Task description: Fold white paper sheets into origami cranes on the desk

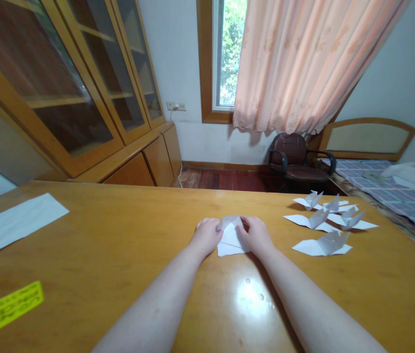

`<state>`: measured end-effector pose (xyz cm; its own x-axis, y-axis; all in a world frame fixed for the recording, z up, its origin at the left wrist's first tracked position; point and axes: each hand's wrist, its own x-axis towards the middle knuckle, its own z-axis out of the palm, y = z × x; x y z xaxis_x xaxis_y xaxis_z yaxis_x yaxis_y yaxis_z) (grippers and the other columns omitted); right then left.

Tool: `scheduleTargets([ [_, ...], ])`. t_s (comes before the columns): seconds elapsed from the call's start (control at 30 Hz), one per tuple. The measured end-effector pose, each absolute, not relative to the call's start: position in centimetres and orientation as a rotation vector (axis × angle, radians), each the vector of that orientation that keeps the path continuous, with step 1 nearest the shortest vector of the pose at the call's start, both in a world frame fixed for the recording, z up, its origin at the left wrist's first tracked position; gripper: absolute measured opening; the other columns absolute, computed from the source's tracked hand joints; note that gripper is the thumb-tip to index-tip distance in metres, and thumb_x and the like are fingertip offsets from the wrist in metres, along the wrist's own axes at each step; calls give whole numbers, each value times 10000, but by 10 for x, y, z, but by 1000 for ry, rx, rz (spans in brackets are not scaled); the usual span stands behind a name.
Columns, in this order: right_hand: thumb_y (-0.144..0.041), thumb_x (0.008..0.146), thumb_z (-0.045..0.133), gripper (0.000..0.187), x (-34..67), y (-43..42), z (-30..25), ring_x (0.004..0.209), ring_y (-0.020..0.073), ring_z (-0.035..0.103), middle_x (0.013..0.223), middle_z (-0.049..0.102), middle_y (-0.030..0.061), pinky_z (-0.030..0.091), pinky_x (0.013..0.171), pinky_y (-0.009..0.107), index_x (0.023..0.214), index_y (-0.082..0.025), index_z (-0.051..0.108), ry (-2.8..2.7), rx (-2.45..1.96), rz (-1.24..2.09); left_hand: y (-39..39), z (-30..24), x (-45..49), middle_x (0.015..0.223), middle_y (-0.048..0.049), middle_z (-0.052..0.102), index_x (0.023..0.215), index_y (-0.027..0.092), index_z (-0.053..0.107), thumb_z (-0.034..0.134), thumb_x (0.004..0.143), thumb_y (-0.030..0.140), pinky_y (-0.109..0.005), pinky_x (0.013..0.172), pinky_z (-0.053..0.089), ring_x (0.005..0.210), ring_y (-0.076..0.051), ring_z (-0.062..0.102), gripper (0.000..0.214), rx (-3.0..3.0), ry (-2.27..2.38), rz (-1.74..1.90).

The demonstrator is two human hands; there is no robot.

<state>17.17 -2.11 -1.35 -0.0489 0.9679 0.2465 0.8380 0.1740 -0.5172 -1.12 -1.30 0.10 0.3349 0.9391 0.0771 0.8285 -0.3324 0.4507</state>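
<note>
A small folded sheet of white paper (231, 241) is between my hands at the middle of the wooden table (126, 235). My left hand (208, 236) grips its left edge, thumb on top and fingers curled. On the opposite side, my right hand (255, 233) pinches the right edge, its thumb lying on the paper's face. A crease runs across the lower part of the sheet, and its top flap is partly raised. The fingertips behind the paper are hidden.
Several folded paper birds (323, 243) stand at the table's right. A white paper strip (19, 223) lies at the far left, with a yellow label (7, 311) nearer. Beyond the table are a glass-door cabinet (119, 113), an office chair (294, 157) and a bed (387, 191).
</note>
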Motion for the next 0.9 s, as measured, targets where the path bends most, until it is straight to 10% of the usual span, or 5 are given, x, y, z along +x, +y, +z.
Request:
scheduleTargets([
  [0.9, -280, 825, 513, 191, 168, -30, -4, 732, 166, 573, 757, 666, 43, 419, 726, 300, 839, -211, 690, -2129, -1256, 539, -11, -4, -12, 1032, -97, 619, 1008, 164, 557, 425, 783, 196, -304, 829, 408, 956, -212, 555, 263, 2253, 1545, 499],
])
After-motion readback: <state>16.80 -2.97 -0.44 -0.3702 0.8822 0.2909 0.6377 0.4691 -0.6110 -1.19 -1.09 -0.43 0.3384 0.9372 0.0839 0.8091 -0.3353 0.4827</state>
